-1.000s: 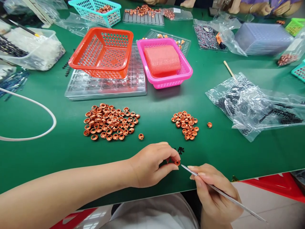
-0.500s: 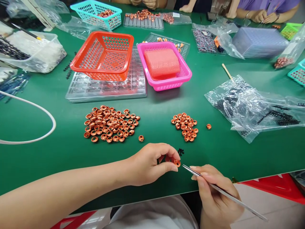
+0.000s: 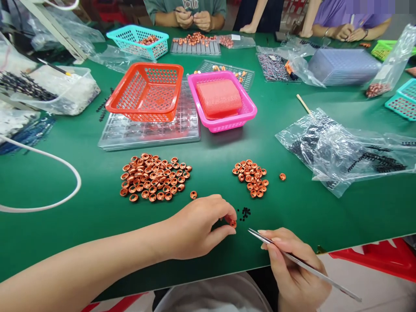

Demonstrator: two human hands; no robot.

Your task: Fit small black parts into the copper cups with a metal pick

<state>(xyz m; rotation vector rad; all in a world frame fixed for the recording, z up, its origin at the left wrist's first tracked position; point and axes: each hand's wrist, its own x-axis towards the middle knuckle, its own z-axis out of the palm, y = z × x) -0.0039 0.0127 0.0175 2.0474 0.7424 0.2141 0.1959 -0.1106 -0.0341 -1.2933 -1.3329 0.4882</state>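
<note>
My left hand is closed in a pinch on a small copper ring just above the green table. My right hand grips metal tweezers, their tip pointing left, a short way from the ring. A few tiny black parts lie just beyond the ring. A large pile of copper rings lies ahead on the left and a smaller pile ahead on the right. One loose ring sits near my left hand, another lies right of the small pile.
An orange basket sits on clear trays beside a pink basket holding red foam. Plastic bags of black parts lie at right. A white cable loops at left. Other people's hands work at the far edge.
The view has tilted up, showing the people across the table. My left hand has drawn the ring slightly back, and the tweezers' tip now stands a little farther from it.
</note>
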